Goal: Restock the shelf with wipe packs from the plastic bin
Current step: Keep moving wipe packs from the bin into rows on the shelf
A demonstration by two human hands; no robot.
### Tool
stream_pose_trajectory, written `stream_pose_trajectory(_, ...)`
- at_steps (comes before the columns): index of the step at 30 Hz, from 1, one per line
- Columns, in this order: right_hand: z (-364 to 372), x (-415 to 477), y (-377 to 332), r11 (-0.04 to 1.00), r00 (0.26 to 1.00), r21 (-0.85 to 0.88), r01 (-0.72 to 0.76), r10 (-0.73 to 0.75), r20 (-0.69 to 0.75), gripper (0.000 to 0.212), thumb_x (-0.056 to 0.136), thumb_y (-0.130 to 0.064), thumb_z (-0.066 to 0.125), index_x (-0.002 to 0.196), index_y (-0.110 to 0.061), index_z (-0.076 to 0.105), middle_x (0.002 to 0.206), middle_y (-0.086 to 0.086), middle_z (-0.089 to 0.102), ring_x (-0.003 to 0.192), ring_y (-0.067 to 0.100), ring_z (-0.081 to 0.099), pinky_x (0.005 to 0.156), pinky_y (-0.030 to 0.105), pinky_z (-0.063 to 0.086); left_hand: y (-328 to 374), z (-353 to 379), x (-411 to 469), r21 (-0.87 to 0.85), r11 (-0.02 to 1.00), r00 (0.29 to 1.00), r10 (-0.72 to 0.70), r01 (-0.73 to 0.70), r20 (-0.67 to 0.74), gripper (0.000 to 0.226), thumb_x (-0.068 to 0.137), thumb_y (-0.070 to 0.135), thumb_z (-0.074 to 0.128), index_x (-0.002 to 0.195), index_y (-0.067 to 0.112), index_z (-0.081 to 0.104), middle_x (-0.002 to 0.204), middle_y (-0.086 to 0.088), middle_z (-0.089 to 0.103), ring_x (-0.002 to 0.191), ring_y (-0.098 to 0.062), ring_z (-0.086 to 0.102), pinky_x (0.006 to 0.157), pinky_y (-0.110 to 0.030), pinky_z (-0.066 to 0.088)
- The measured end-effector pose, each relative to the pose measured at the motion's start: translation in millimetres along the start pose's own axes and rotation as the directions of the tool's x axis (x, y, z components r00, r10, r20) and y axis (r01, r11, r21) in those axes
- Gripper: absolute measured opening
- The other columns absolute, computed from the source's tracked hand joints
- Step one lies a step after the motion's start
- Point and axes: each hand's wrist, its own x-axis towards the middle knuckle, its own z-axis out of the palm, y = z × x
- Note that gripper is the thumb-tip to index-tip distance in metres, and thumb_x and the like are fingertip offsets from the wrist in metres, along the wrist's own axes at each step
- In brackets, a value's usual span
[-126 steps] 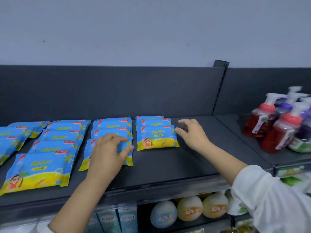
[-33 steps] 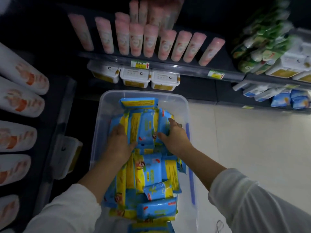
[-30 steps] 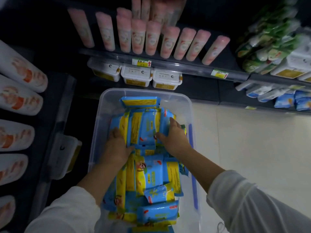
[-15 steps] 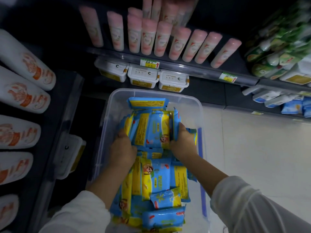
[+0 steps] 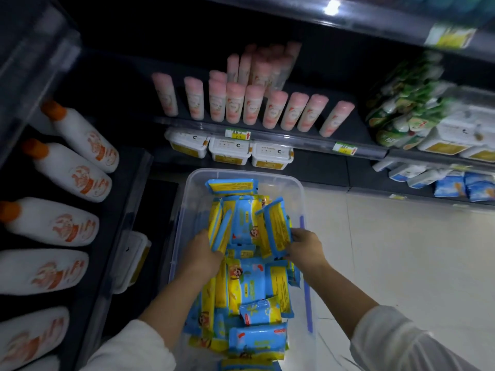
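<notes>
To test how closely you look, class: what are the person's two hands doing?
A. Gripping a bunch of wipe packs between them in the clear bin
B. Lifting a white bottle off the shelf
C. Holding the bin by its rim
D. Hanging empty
A: the left hand and right hand grip a bunch of wipe packs from either side, inside the plastic bin.

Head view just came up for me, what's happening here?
A person is bent over the clear plastic bin, which sits on the floor by the shelving. The left hand and right hand grip a bunch of wipe packs between them, standing on edge in the bin's far half. More loose packs lie between the forearms. The bunch is within the bin's outline, not yet carried to a shelf.
</notes>
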Motion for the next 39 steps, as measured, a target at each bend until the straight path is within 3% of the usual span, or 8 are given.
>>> stream_pose_trajectory(6, -11.3, -36.4, -6.1, 0.981, 0.998, 0.192, -0.036, 0.027, 0.049, 0.047, 0.076, 0.016, 0.046, 0.064, -0.022, 0.071, 0.089, 0.02, 0.07, 0.086, 0.04, 0.068, 0.073, 0.06, 0.054, 1.6, -5.5, -25.2, -0.03, 0.999, 1.0, -0.017, 0.018, 0.026, 0.029, 0.082, 0.004, 0.062, 0.11, 0.005, 0.056, 0.104, -0.016, 0.062, 0.092, -0.031, 0.061, 0.073, -0.037, 0.053)
stream_pose_trajectory(9, -24.4, -57.0, -16.1, 0.964, 0.996, 0.262, -0.051, 0.03, 0.083, 0.045, 0.079, 0.018, 0.046, 0.071, -0.02, 0.071, 0.084, 0.017, 0.07, 0.081, 0.037, 0.068, 0.076, 0.06, 0.053, 2.9, -14.2, -44.0, -0.279, 0.953, 0.991, -0.094, 0.116, 0.091, 0.02, 0.083, -0.004, 0.058, 0.097, 0.009, 0.06, 0.102, -0.018, 0.065, 0.085, -0.027, 0.063, 0.07, -0.036, 0.057)
stream_pose_trajectory(14, -59.5, -99.9, -47.2, 0.925, 0.993, 0.38, -0.027, -0.02, 0.119, 0.036, 0.082, 0.02, 0.042, 0.099, -0.001, 0.066, 0.076, 0.011, 0.064, 0.062, 0.018, 0.062, 0.05, 0.026, 0.054, 31.0, -46.1, -81.5, -0.564, 0.809, 0.981, -0.076, 0.166, 0.179, 0.024, 0.085, -0.013, 0.053, 0.086, 0.01, 0.059, 0.086, -0.01, 0.064, 0.077, -0.02, 0.062, 0.051, -0.024, 0.056)
stream_pose_trajectory(21, -99.6, -158.2, -108.3, 0.858, 0.982, 0.501, 0.115, -0.175, 0.073, 0.033, 0.085, 0.015, 0.045, 0.1, -0.006, 0.064, 0.091, 0.009, 0.067, 0.073, 0.016, 0.065, 0.05, 0.018, 0.052, 75.0, -111.1, -129.1, -0.636, 0.771, 0.993, 0.037, 0.041, 0.109, 0.031, 0.082, -0.008, 0.054, 0.109, 0.006, 0.059, 0.109, -0.018, 0.066, 0.097, -0.029, 0.066, 0.081, -0.046, 0.057)
stream_pose_trajectory(30, -135.7, -256.1, -184.8, 0.782, 0.883, 0.473, 0.405, -0.468, 0.018, 0.043, 0.09, 0.014, 0.042, 0.095, -0.023, 0.063, 0.095, -0.001, 0.069, 0.077, 0.007, 0.069, 0.061, 0.018, 0.055, 122.6, -187.4, -217.7, -0.769, 0.623, 0.967, 0.255, -0.146, 0.023, 0.031, 0.084, -0.011, 0.055, 0.107, 0.01, 0.059, 0.106, -0.012, 0.069, 0.094, -0.023, 0.068, 0.07, -0.033, 0.059)
stream_pose_trajectory(35, -143.5, -309.7, -222.0, 0.736, 0.787, 0.36, 0.574, -0.617, 0.008, 0.048, 0.086, 0.012, 0.051, 0.108, -0.029, 0.062, 0.107, -0.004, 0.068, 0.096, 0.005, 0.065, 0.079, 0.021, 0.054, 137.4, -224.7, -258.1, -0.734, 0.612, 0.939, 0.327, -0.294, -0.103, 0.041, 0.081, -0.011, 0.059, 0.114, 0.011, 0.054, 0.107, -0.012, 0.068, 0.095, -0.022, 0.068, 0.074, -0.035, 0.059)
stream_pose_trajectory(37, -144.4, -329.4, -233.6, 0.724, 0.759, 0.333, 0.604, -0.65, 0.036, 0.042, 0.087, 0.007, 0.055, 0.104, -0.03, 0.061, 0.106, -0.009, 0.061, 0.087, -0.013, 0.06, 0.075, 0.014, 0.051, 142.5, -236.4, -273.1, -0.709, 0.608, 0.92, 0.36, -0.357, -0.156, 0.045, 0.08, -0.011, 0.06, 0.115, 0.015, 0.051, 0.102, -0.007, 0.068, 0.088, -0.016, 0.069, 0.065, -0.029, 0.058)
stream_pose_trajectory(39, -143.5, -343.9, -241.4, 0.707, 0.744, 0.325, 0.628, -0.668, 0.015, 0.029, 0.089, -0.004, 0.06, 0.099, -0.031, 0.064, 0.111, -0.004, 0.061, 0.096, -0.006, 0.06, 0.083, 0.023, 0.051, 146.9, -245.9, -289.4, -0.659, 0.614, 0.89, 0.406, -0.434, -0.207, 0.044, 0.08, -0.011, 0.061, 0.11, 0.02, 0.05, 0.093, -0.002, 0.067, 0.077, -0.007, 0.069, 0.058, -0.025, 0.056)
